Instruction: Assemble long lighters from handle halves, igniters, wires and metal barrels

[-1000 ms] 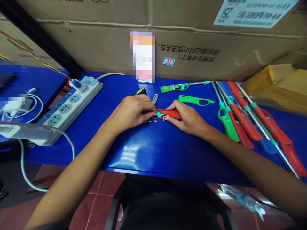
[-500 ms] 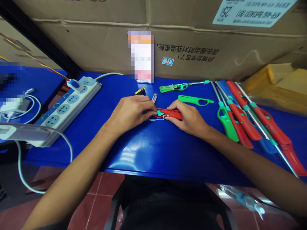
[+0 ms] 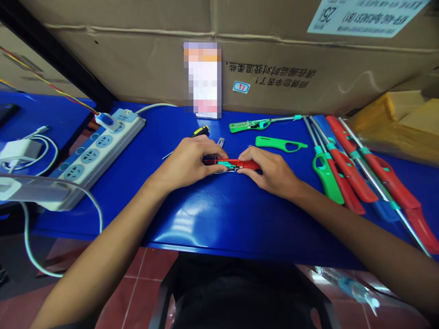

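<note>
Both hands hold a red lighter casing [image 3: 233,161] low over the blue table, its inner side showing. My left hand [image 3: 192,160] grips its left end, with thumb and fingertips at a teal part [image 3: 224,165] in the casing. My right hand [image 3: 270,169] pinches the right end between thumb and fingers. Thin white wires run along the casing's near side. Behind the hands lie a small clear piece [image 3: 221,142] and a yellow-and-black screwdriver [image 3: 200,131], partly hidden by my left hand. A green half casing [image 3: 279,143] and an opened green lighter [image 3: 248,125] lie further back.
Several red, green and blue lighters [image 3: 353,171] lie at the right. A power strip [image 3: 89,156] with cables crosses the left side. A phone [image 3: 205,82] leans on the cardboard box [image 3: 147,68] behind, and a yellow-taped carton [image 3: 394,125] stands at the back right.
The red casing has tilted slightly, and less of its inside shows. My left fingertips have shifted over the teal part. The screwdriver's shaft now shows left of my left hand.
</note>
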Motion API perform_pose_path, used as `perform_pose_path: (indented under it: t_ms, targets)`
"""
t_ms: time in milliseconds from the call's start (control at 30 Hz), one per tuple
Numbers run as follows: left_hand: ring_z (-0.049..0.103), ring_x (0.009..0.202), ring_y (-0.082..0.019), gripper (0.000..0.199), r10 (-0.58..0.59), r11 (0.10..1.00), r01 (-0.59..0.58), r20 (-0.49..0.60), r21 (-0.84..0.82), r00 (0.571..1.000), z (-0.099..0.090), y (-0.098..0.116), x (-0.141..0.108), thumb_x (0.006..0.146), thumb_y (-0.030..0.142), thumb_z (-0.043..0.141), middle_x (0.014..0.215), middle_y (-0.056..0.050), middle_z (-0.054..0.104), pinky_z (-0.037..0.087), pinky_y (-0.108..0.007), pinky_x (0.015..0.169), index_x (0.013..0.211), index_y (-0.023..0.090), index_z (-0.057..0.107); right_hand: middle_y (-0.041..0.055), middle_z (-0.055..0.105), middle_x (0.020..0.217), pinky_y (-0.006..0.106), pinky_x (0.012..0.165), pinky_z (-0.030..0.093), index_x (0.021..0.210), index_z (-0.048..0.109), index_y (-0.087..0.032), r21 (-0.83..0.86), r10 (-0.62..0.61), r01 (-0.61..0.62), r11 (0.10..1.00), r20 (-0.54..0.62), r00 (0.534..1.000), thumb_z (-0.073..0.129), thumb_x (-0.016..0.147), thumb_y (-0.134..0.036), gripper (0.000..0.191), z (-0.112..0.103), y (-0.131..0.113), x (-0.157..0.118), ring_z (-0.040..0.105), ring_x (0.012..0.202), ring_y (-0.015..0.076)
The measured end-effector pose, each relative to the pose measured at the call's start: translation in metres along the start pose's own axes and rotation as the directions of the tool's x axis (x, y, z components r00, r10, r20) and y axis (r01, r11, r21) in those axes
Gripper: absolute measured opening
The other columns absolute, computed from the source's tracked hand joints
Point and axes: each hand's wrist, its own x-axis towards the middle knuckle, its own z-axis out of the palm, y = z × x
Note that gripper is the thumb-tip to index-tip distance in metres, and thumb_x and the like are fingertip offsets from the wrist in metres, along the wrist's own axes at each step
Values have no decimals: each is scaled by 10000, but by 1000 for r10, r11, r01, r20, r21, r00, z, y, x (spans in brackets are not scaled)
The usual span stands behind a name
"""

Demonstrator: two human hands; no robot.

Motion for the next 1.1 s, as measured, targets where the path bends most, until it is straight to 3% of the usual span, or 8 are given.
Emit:
perform_pose_path:
  t_ms: [133, 467, 700, 833, 1100]
  targets:
    - [746, 901, -194, 97, -19, 1000, 18, -24, -15, 1000, 6, 5, 0, 1013, 283, 850, 1007, -16, 852, 553, -315, 815, 1090, 225, 847, 44, 819, 1106, 369, 811, 600, 1125, 658, -284, -32, -6, 4, 999, -62, 998, 757, 1073, -207, 136, 1, -2, -1, 786, 929, 255]
    - [680, 926, -227, 109, 148, 968, -144, -3, 205, 989, 4, 3, -1, 1100, 325, 768, 983, -37, 786, 558, -377, 896, 1115, 219, 789, 54, 773, 1135, 381, 838, 621, 1171, 599, -288, 31, -30, 31, 999, -45, 999, 694, 1095, -191, 156, 3, 1, -1, 773, 978, 255]
    - [677, 997, -252, 101, 175, 928, -166, 3, 333, 985, 1, 7, 2, 1139, 294, 694, 1096, -79, 781, 572, -406, 921, 1105, 222, 756, 63, 788, 1118, 400, 808, 586, 1175, 598, -289, 64, 129, -130, 990, 13, 992, 744, 1055, -281, 190, 0, 0, 3, 760, 949, 285]
    - [678, 956, -241, 221, 197, 885, -202, 55, 419, 979, 0, 6, 1, 1180, 261, 592, 1080, -68, 796, 580, -398, 864, 1095, 237, 795, 60, 798, 1097, 399, 802, 578, 1143, 604, -286, 103, 172, -174, 979, 28, 985, 770, 1022, -324, 208, -3, 0, 7, 746, 909, 277]
    - [664, 898, -223, 299, 200, 892, -191, 21, 410, 980, 0, 7, 1, 1181, 274, 593, 946, -60, 755, 564, -368, 787, 956, 230, 785, 44, 801, 1034, 392, 738, 544, 1096, 588, -286, 157, 225, -228, 961, 41, 974, 804, 988, -358, 252, -5, -1, 11, 741, 849, 269]
